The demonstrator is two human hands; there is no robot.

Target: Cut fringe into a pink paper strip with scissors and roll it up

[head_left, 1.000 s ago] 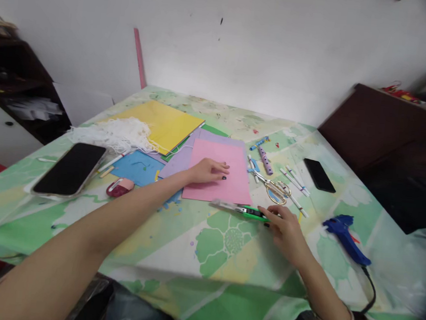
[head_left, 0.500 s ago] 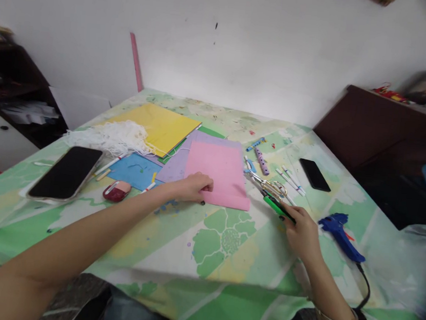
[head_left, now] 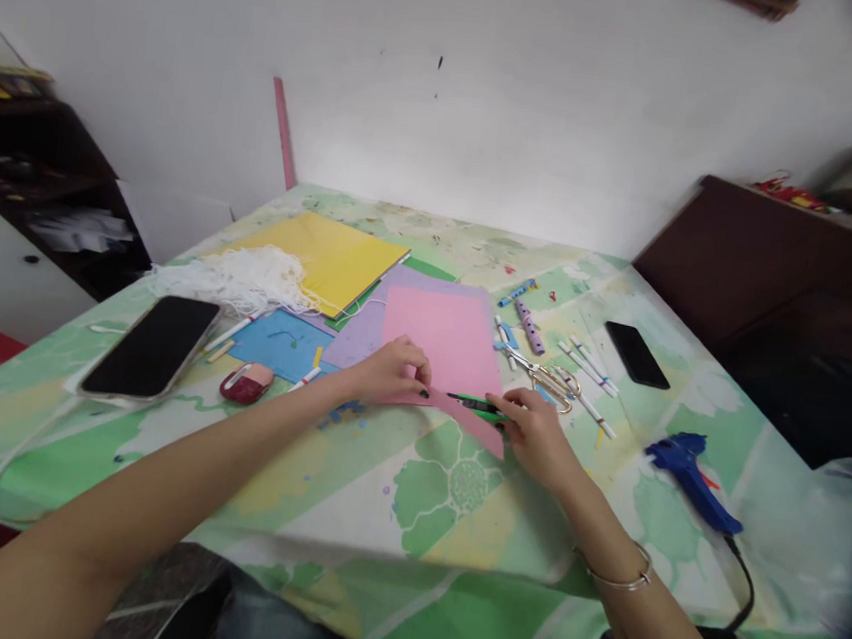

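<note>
1. Across the patterned tablecloth point(head_left: 456, 478), in the single head view, we see the pink sheet point(head_left: 443, 336) at the near middle, partly on top of a lilac sheet point(head_left: 356, 333), both flat apart from the pink one's near edge.
2. Our left hand point(head_left: 391, 371) rests on the sheet's near left part, fingers curled; we cannot tell whether they pinch the paper or only press it. We judge the hand sits there to steady the sheet against the blade's pull.
3. Our right hand point(head_left: 535, 436) is closed around a green-and-black cutter point(head_left: 479, 405), its tip pointing towards the left hand. It is held low, perhaps so that the blade can follow the paper's line.
4. Beside the cutter, a pink strip point(head_left: 481, 435) slants away from the sheet towards us at its right end; its left end runs up to our left fingers, where we cannot tell how it joins.
5. Otherwise the sheet looks plain, pale and straight-sided, with no marks that we can make out.
6. Just beyond the right hand lie gold-handled scissors point(head_left: 529, 364); a blue glue gun point(head_left: 693, 481) lies farther right, probably set aside to leave elbow room.
</note>
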